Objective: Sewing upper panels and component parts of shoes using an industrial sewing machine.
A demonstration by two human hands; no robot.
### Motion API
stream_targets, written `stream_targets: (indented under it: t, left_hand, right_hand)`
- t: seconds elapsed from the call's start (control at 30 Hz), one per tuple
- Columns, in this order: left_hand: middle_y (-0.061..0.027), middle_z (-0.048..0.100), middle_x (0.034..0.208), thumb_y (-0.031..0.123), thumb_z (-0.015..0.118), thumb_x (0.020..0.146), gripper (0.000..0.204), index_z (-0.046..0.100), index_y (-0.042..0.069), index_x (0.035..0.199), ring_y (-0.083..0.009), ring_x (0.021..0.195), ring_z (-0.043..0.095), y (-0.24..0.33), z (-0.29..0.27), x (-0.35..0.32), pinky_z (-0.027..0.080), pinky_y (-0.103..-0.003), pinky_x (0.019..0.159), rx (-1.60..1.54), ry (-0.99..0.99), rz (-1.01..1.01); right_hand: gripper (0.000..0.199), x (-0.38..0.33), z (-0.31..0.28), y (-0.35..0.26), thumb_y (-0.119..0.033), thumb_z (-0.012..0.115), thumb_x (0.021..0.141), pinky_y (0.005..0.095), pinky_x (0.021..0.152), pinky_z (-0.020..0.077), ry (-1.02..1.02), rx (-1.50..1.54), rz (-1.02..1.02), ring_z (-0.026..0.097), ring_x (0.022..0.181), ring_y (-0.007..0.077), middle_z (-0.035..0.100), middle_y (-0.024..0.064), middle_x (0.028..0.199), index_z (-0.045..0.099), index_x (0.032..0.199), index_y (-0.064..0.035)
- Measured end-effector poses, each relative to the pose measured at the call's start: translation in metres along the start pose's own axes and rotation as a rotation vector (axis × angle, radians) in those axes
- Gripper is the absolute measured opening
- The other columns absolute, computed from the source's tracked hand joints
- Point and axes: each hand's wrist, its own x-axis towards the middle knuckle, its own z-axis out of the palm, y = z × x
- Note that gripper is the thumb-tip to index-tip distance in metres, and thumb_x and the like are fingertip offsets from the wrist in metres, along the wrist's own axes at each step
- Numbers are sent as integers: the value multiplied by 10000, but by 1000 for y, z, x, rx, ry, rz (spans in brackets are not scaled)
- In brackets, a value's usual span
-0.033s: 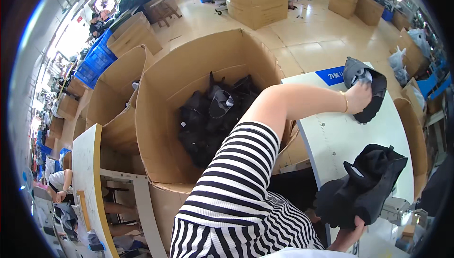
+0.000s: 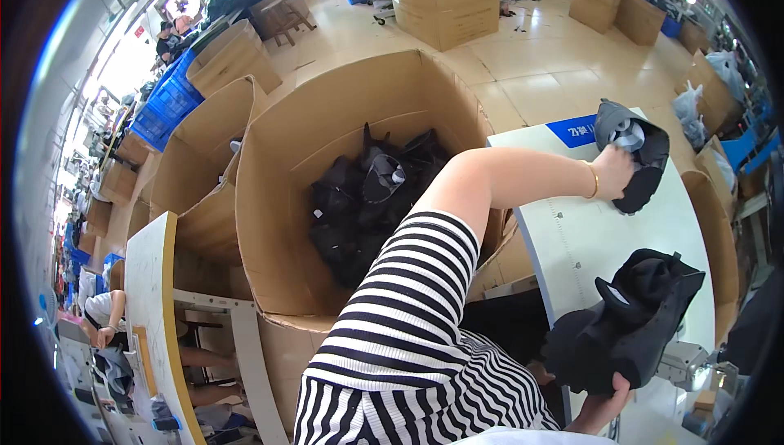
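At a white worktable [image 2: 543,216] on a crowded workshop floor, a person in a black-and-white striped top [image 2: 400,306] reaches out with the left hand [image 2: 616,174], a gold-toned bracelet [image 2: 594,180] at the wrist. Its curled fingers touch the near edge of a dark pouch-shaped piece [image 2: 648,171] with grey patches, lying at the table's far end beside a blue label [image 2: 572,131]; whether they grip it cannot be told. The right hand [image 2: 608,400], partly hidden under the cloth, grips the lower edge of a black fabric piece [image 2: 625,322] spread over the table's near part. A grey metal machine part [image 2: 688,363] stands close on that piece's right, crowding the table's near end.

The outstretched left arm passes in front of a big cardboard box [image 2: 273,216], blocking part of the view of the black pieces [image 2: 367,208] heaped inside. Smaller cardboard boxes [image 2: 200,147] press against its left side, with blue crates [image 2: 167,106] behind. At lower left, a co-worker's hand [image 2: 104,336] shows beyond a yellow-edged table [image 2: 147,273]. Farther back stand a wooden stool [image 2: 282,20] and a loaded carton [image 2: 445,8]; pale plastic bags [image 2: 690,110] hang at right.
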Motion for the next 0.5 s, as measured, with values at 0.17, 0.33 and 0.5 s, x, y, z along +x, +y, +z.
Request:
stream_targets:
  t: [0.17,0.33,0.5]
  left_hand:
    - [-207,583,1136,577,556,813,703,581,-49,1133,-315,1054,559,-18,27,-19,388,-425,917,219,190,10]
    - [-160,620,1054,532,576,814,619,604,-12,1108,-283,1039,566,-19,11,-25,254,-490,1066,229,150,138]
    - [-132,602,1065,410,640,802,473,609,23,1071,-252,1046,556,-22,-4,-33,229,-503,1085,55,336,236]
  right_hand:
    - [478,2,8,-8,-147,546,768,352,784,524,-76,-40,-7,616,938,255,585,140,1078,496,1215,16]
    - [516,-2,16,-14,-145,545,741,358,817,517,-34,-92,-9,603,970,266,566,154,1115,489,1226,24]
    - [406,6,-3,-16,-168,562,797,338,799,514,-79,-59,-66,615,946,233,592,123,1072,524,1164,1]
